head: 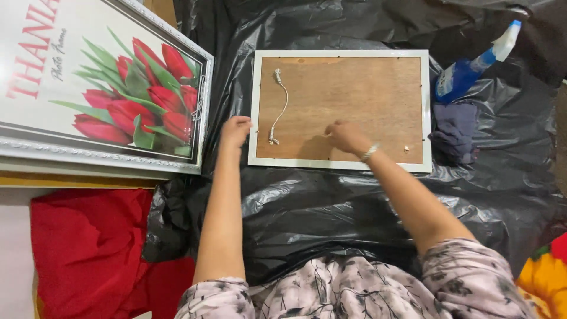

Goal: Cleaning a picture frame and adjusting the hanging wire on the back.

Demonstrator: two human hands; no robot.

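- Overall, one black plastic sheet [331, 207] covers the floor, crumpled, its edges running out of view.
- One large framed tulip picture [100, 88] lies at upper left, cut off by the top and left borders.
- One red cloth [88, 248] sits at lower left, partly out of view.
- One white picture frame [341, 110] lies face down mid-sheet, brown backing up, with one hanging cord [279, 106] on it.
- One blue spray bottle [472, 68] rests beside one dark rag [455, 133], just right of the frame.
- Two hands: the left hand [235, 131] curls on the frame's left edge; the right hand [347, 136] is clenched on the backing, whatever it pinches is too small to tell.
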